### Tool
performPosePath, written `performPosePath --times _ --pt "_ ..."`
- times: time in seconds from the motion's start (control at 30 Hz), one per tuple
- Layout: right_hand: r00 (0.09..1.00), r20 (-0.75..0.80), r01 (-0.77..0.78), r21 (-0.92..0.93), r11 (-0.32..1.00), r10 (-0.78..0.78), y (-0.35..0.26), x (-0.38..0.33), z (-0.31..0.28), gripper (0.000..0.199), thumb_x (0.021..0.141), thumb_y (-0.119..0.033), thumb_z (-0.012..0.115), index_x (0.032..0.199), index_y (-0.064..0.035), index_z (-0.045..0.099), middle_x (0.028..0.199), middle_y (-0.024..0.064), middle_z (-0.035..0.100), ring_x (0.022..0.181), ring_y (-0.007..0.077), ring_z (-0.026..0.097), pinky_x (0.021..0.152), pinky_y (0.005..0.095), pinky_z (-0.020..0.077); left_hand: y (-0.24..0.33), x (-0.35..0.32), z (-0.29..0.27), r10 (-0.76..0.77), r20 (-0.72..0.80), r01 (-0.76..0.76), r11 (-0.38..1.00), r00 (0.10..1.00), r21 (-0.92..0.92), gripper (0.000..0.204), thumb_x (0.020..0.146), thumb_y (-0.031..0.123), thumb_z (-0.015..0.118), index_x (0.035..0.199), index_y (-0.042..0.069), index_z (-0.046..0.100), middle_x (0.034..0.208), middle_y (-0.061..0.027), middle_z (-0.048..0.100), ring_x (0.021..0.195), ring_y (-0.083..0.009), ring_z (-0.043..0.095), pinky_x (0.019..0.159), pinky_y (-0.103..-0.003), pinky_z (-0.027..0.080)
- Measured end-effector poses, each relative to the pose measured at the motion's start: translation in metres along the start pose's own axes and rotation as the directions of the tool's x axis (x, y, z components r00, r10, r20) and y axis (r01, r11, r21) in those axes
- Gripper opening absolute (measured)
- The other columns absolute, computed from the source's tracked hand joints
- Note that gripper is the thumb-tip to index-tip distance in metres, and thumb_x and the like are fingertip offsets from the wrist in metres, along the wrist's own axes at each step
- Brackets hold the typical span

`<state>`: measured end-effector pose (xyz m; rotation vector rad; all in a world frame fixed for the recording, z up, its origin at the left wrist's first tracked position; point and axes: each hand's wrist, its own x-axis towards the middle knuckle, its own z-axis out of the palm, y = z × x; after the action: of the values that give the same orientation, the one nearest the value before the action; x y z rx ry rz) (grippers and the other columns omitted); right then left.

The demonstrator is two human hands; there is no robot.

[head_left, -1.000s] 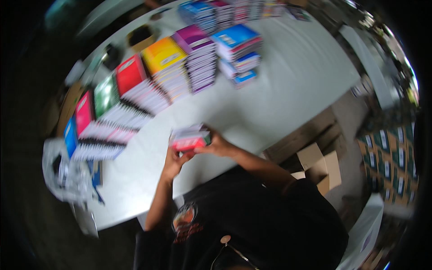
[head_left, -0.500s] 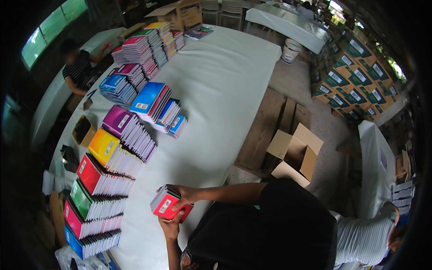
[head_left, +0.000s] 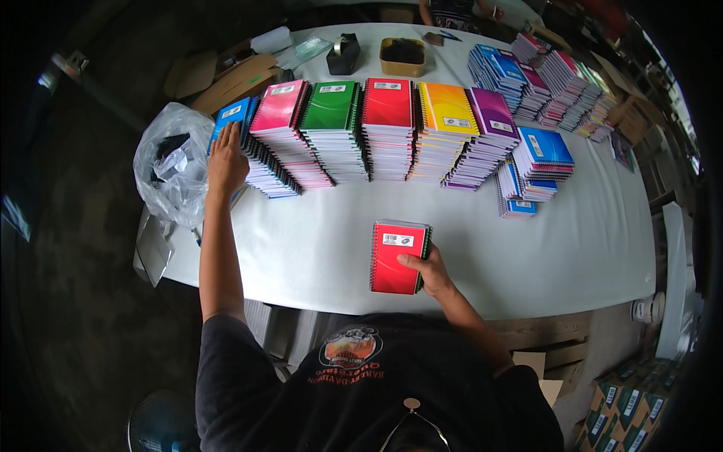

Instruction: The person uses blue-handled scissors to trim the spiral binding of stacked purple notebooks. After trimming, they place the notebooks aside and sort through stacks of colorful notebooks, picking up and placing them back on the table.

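My right hand (head_left: 431, 273) grips a small bundle of spiral notebooks, a red notebook (head_left: 395, 260) on top, with its thumb on the cover. The bundle is over the near middle of the table. My left hand (head_left: 227, 160) reaches to the leftmost stack, fingers stretched out over the top blue notebook (head_left: 235, 111). From there to the right run stacks of pink notebooks (head_left: 280, 107), green notebooks (head_left: 330, 105), red notebooks (head_left: 388, 103), yellow notebooks (head_left: 446, 108) and purple notebooks (head_left: 493, 114). The left fingertips rest on the blue cover; what is under the palm is hidden.
A clear plastic bag (head_left: 175, 169) bulges beside the blue stack. Behind the row stand a black tape dispenser (head_left: 343, 54) and a tan tub (head_left: 402, 59) with dark contents. More notebook piles (head_left: 538, 154) stand at the right. Another person (head_left: 452, 13) sits across the white table (head_left: 595, 241).
My view has swung left to face the row of stacks. The left hand has let go of the notebook bundle and moved to the blue stack; the right hand keeps the bundle.
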<state>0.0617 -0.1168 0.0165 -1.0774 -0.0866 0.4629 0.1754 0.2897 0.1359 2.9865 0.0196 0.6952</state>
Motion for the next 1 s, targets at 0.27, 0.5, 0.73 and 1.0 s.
performPosePath --times 0.27,0.5,0.73,1.0 --pt "0.998 -0.003 -0.069 0.108 0.992 0.069 -0.011 0.001 -0.002 0.045 0.078 -0.016 0.070 0.115 0.0006 0.052 0.106 0.0109 0.060 0.095 0.0190 0.059 0.084 0.0339 0.0479 0.009 -0.017 0.004 0.032 -0.205 -0.015 0.996 0.978 0.083 0.043 0.082 0.006 0.052 0.124 0.010 0.052 0.127 -0.0150 0.051 0.119 -0.0296 0.048 0.099 -0.039 0.037" --pt "0.993 0.026 -0.120 0.199 0.973 0.117 -0.020 0.004 0.014 0.048 0.080 -0.022 0.069 0.118 0.0009 0.050 0.110 0.0115 0.059 0.099 0.0205 0.058 0.086 0.0355 0.0478 0.080 0.022 0.004 0.256 -0.226 -0.275 0.960 0.940 -0.058 0.034 0.082 0.016 0.059 0.116 0.012 0.060 0.117 -0.0118 0.059 0.105 -0.0286 0.057 0.091 -0.034 0.043" --pt "0.954 0.185 -0.293 0.405 0.866 0.236 -0.032 0.005 0.003 0.071 0.083 -0.055 0.054 0.130 -0.0030 0.040 0.123 0.0123 0.052 0.108 0.0224 0.054 0.089 0.0373 0.0473 0.118 -0.036 -0.025 0.012 -0.073 -0.074 0.133 0.997 -0.988 0.012 0.083 -0.001 0.056 0.091 0.004 0.064 0.092 -0.0074 0.065 0.087 -0.0194 0.062 0.080 -0.034 0.048" --pt "0.914 0.276 -0.401 0.510 0.761 0.297 -0.024 -0.002 -0.010 0.040 0.076 -0.020 0.049 0.108 0.0025 0.057 0.090 0.0128 0.064 0.077 0.0218 0.065 0.074 0.0365 0.0545 0.136 -0.045 -0.007 0.282 -0.163 -0.319 0.696 0.945 -0.644 0.057 0.064 -0.008 0.060 0.119 0.007 0.053 0.126 -0.0133 0.050 0.118 -0.0311 0.045 0.100 -0.041 0.033"
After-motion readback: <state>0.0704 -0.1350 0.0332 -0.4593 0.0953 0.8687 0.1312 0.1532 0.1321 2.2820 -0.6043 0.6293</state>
